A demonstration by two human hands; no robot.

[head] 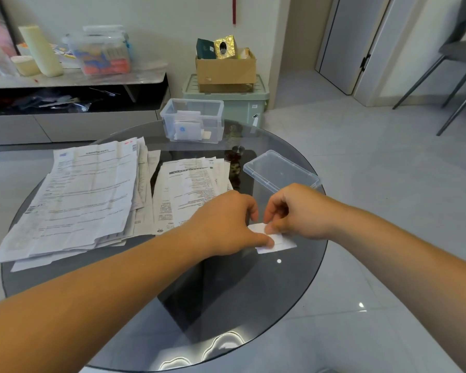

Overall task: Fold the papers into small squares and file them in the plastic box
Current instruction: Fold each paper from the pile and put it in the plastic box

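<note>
Pale floor tiles surround a round smoked-glass table (226, 305); its near edge is cut off at the bottom of the view. On its right half lies a small folded paper (279, 242), white, mostly covered by both hands, so its full outline cannot be made out. The left hand (226, 222) has its fingers curled and its thumb laid on the paper's near edge; whether the fingertips also touch the sheet is hidden. The right hand (299, 211) pinches the paper's far edge between thumb and curled fingers.

At the far rim stands the clear plastic box (193, 121), open, with several folded squares (187, 125) upright inside; their count is unclear through the wall. Its lid (280, 170) lies upside down near the right rim, just beyond the right hand. A large stack of printed sheets (78, 195) fans over the left side; a smaller stack (191, 189) lies beside it, its near corner hidden by the left hand; the print is too small to read.
</note>
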